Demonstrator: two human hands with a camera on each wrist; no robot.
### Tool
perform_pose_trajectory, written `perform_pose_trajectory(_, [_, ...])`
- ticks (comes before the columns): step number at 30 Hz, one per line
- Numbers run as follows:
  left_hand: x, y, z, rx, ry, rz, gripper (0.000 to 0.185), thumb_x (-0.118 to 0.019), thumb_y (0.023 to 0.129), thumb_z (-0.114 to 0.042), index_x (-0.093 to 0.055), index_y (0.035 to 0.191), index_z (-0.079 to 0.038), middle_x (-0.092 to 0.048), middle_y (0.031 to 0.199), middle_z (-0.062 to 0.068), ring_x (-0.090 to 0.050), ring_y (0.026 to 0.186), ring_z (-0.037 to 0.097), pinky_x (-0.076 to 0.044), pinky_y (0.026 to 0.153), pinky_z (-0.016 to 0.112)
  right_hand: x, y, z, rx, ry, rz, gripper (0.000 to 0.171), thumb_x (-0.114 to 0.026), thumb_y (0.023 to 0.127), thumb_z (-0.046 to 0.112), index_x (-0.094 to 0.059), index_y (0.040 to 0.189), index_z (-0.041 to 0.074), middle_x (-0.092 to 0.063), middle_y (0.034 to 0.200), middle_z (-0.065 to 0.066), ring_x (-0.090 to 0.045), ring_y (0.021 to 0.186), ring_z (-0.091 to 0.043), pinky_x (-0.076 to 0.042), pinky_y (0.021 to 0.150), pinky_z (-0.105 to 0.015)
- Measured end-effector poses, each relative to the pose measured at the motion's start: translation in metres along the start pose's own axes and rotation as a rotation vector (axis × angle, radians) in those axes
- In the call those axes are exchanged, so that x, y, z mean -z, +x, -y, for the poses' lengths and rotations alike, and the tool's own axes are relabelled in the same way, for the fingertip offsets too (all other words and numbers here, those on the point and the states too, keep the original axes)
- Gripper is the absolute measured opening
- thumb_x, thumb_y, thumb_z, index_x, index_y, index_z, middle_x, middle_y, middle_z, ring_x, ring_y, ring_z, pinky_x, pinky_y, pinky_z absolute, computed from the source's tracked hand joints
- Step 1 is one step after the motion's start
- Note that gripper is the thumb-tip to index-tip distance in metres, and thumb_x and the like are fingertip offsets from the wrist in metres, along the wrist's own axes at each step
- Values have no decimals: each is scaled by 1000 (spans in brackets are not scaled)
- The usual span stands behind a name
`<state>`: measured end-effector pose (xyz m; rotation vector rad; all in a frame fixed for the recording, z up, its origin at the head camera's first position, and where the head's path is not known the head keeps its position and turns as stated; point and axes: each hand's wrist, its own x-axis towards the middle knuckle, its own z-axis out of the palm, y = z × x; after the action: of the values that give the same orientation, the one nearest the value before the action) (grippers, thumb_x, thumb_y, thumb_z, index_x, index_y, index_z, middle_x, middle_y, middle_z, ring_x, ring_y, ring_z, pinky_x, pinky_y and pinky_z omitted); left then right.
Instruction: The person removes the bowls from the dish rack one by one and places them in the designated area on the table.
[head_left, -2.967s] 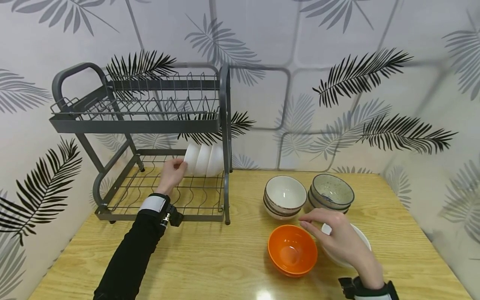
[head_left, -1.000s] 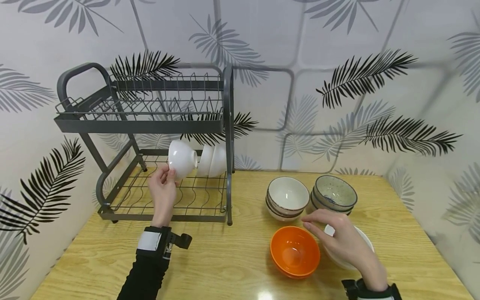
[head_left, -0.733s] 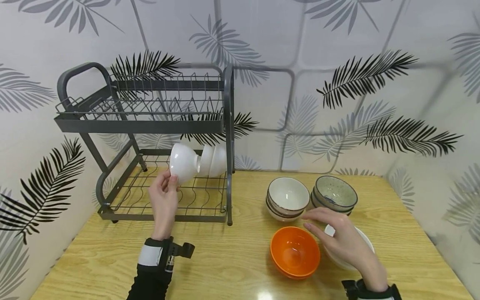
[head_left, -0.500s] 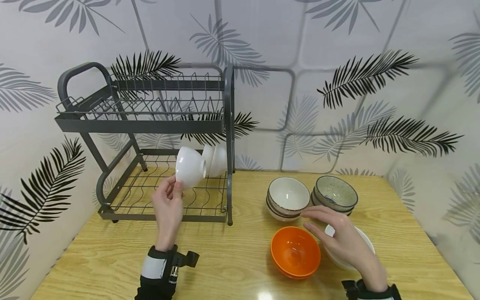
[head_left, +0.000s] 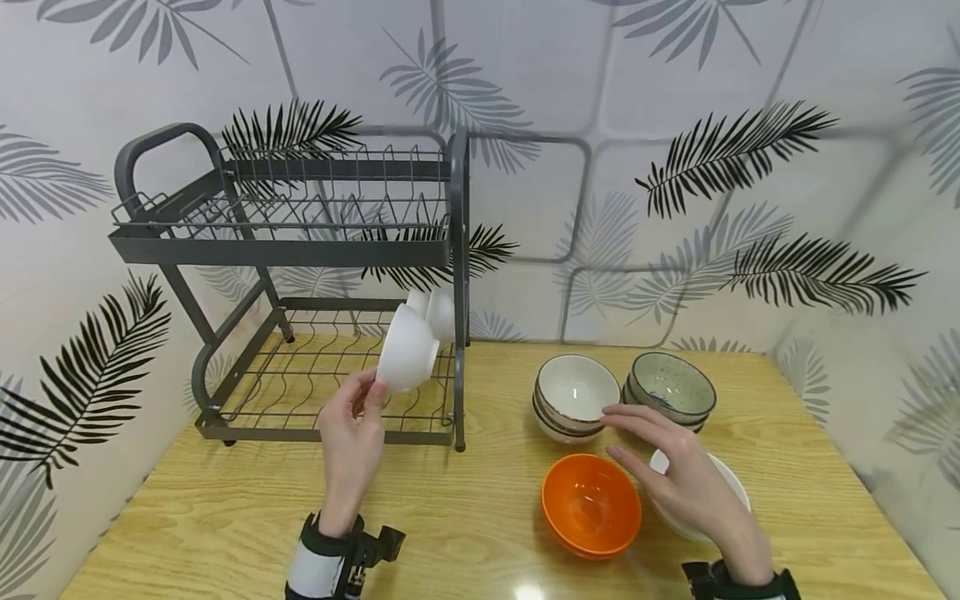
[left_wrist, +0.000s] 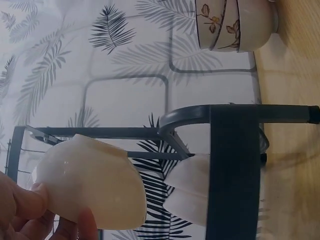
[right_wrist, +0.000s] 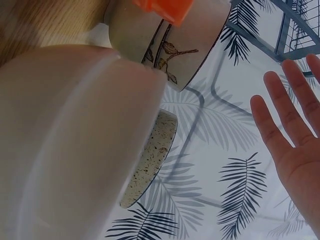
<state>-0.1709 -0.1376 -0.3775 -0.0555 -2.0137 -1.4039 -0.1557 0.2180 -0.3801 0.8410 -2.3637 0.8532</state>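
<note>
Since three seconds ago, the white bowl [head_left: 407,360] has come out of the lower tier of the dish rack [head_left: 450,283] and travelled toward the near-right corner of that rack, carried by my left hand [head_left: 352,446].

Near edge of the table [head_left: 465,525]: my left hand pinches the white bowl by its rim, thumb [left_wrist: 22,202] on one side, fingers on the other, bowl tipped on its side with the foot pointing up and away. It hangs clear of the wires, just in front of the rack's right post.

My right hand [head_left: 686,479] hovers with fingers straight and spread over the wide white bowl [head_left: 731,483] near the right edge; I cannot tell whether the palm touches it. It holds nothing. The orange bowl [head_left: 591,504] sits just left of it.

Further back stand a brown-rimmed stack [head_left: 572,396] and a speckled stack [head_left: 667,387]. Two more white bowls [head_left: 437,315] lean in the rack's right rear corner.

Judgement: unloading is mid-step, bowl in transit. The next move calls for turning it upright and keeping it clear of the post.
</note>
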Motion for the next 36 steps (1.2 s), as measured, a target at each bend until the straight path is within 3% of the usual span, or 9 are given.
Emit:
perform_pose_trajectory(7, [-2, -5, -10, -119, 41, 44, 16, -63, 96, -4, -71, 108, 4, -76, 102, 18, -73, 90, 31, -54, 80, 19, 0, 0, 2, 13, -3, -25, 48, -79, 80, -3, -69, 124, 14, -68, 128, -8, -62, 119, -23, -31, 110, -2])
perform_pose_trajectory(16, [-9, -14, -23, -319, 69, 107, 12, -66, 92, 4, -71, 103, 4, -76, 92, 15, -70, 77, 23, -57, 69, 29, 1, 2, 5, 33, 40, -65, 52, -79, 78, -7, -68, 126, 11, -65, 133, -11, -53, 131, -1, -34, 112, -7])
perform_pose_trajectory(19, [-12, -17, -26, -378, 74, 132, 13, -68, 89, 7, -71, 101, 4, -76, 91, 16, -71, 78, 22, -59, 67, 31, 1, 4, 7, 105, 94, -124, 49, -78, 79, -7, -68, 125, 6, -65, 132, -16, -53, 133, -3, -37, 114, -11])
perform_pose_trajectory(23, [-15, -20, -32, -447, 84, 169, 16, -69, 86, 9, -71, 100, 4, -76, 92, 15, -73, 80, 22, -61, 67, 32, -2, 8, 10, 211, 145, -204, 33, -72, 94, 16, -68, 122, -1, -65, 129, -20, -55, 134, -11, -39, 115, -18])
perform_pose_trajectory(26, [-18, -24, -36, -494, 113, 182, 17, -71, 85, 9, -72, 100, 1, -76, 91, 11, -72, 78, 20, -59, 68, 29, -4, 10, 12, 251, 167, -232, 44, -63, 100, 33, -67, 121, -5, -65, 129, -22, -55, 134, -13, -40, 116, -20])
perform_pose_trajectory(30, [-21, -29, -41, -528, 139, 198, 18, -73, 83, 6, -74, 100, -1, -77, 90, 7, -70, 75, 16, -54, 68, 29, -7, 12, 15, 289, 176, -242, 46, -61, 101, 34, -66, 121, -7, -64, 129, -23, -53, 136, -15, -40, 117, -21])
perform_pose_trajectory(36, [-25, -35, -44, -572, 148, 246, 18, -73, 82, 5, -74, 99, -4, -77, 89, 5, -70, 78, 15, -57, 72, 31, -10, 12, 21, 299, 176, -230, 46, -59, 101, 33, -65, 122, -7, -63, 132, -22, -53, 137, -15, -39, 117, -21])
